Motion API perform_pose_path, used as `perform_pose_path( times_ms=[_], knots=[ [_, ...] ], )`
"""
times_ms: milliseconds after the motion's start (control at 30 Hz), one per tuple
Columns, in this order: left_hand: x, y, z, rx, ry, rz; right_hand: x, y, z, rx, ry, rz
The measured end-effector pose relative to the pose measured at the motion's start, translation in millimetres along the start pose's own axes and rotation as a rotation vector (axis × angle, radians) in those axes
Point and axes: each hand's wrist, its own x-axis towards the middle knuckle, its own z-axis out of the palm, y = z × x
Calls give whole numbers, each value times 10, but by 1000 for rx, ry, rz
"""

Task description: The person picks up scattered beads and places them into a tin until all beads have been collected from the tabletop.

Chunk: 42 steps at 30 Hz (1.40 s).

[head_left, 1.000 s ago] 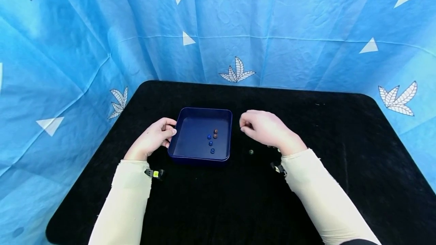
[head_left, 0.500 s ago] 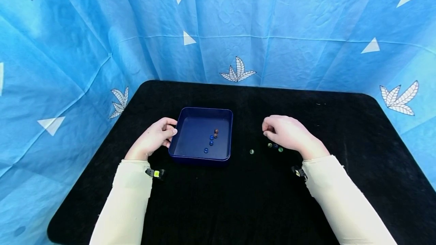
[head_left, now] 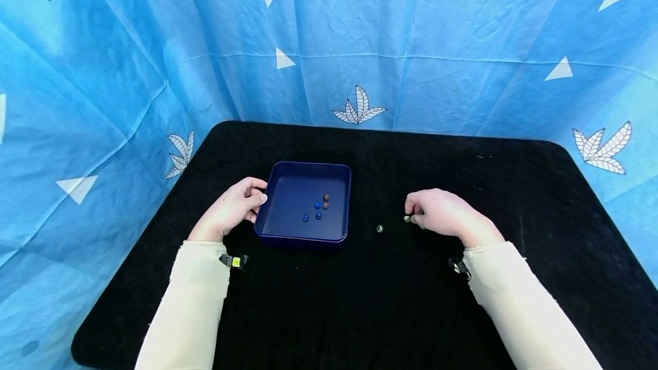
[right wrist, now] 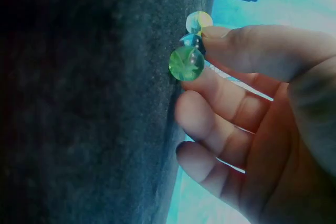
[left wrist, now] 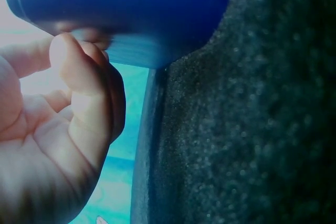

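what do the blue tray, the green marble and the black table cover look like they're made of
Blue tray: painted metal or plastic, hard to tell; its smooth side shows a glossy sheen and blurred reflections.
Green marble: probably glass, polished; it looks see-through with a green swirl inside.
Black table cover: likely velvety fabric, matte; up close it looks fuzzy.

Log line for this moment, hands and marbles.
left hand: touching tray | right hand: at loose blue marble, grip unclear | in tray: three blue marbles, two brown marbles
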Motion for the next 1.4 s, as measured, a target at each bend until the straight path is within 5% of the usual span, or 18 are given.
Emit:
perform_pose_path(
  times_ms=[500, 1400],
  knots=[
    [73, -146, -12, -40, 9, 28, 26, -32, -10, -19, 26, -11],
    [59, -155, -13, -43, 6, 34, 287, -512, 47, -39, 265, -198]
  ],
)
